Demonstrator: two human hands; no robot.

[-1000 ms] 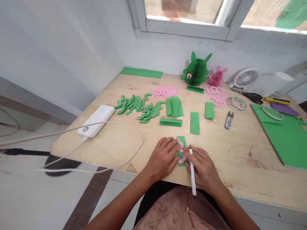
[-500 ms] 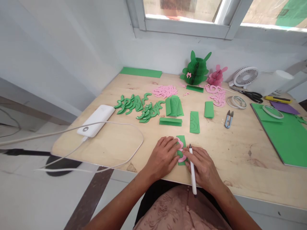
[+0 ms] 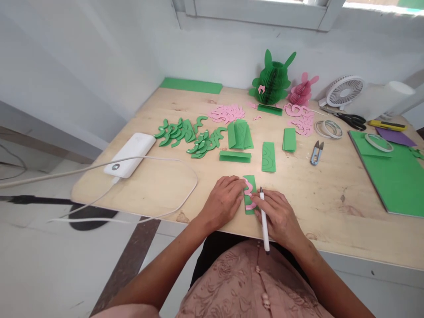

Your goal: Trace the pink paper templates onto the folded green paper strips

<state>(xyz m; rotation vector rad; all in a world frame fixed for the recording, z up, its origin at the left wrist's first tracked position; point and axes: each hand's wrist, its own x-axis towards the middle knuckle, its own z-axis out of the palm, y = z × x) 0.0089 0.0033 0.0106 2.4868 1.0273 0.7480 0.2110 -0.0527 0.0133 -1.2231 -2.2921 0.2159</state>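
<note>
A pink wavy paper cutout (image 3: 248, 189) lies on a narrow green paper strip (image 3: 250, 212) at the table's front edge. My left hand (image 3: 223, 201) rests palm down on the left of the strip, its fingertips on the upper end of the cutout. On the other side, my right hand (image 3: 281, 216) has a white pen (image 3: 264, 223) tucked between its fingers, dark tip pointing away from me. Its fingertips touch the cutout's middle and the strip's right edge. Just beyond lies a green paper piece (image 3: 268, 157) with drawn curved lines.
Green curved cutouts (image 3: 175, 132), pink cutouts (image 3: 228, 114) and folded green papers (image 3: 240, 134) lie farther back. Blue thread snips (image 3: 317, 153), tape rolls (image 3: 332, 129), scissors (image 3: 353, 119) and green sheets (image 3: 397, 185) are right. A power bank (image 3: 130, 154) with a looping cable sits left.
The head view has tilted downward, so the table's things appear higher. My left thumb has drawn back slightly from the strip. The pen stays in my right hand.
</note>
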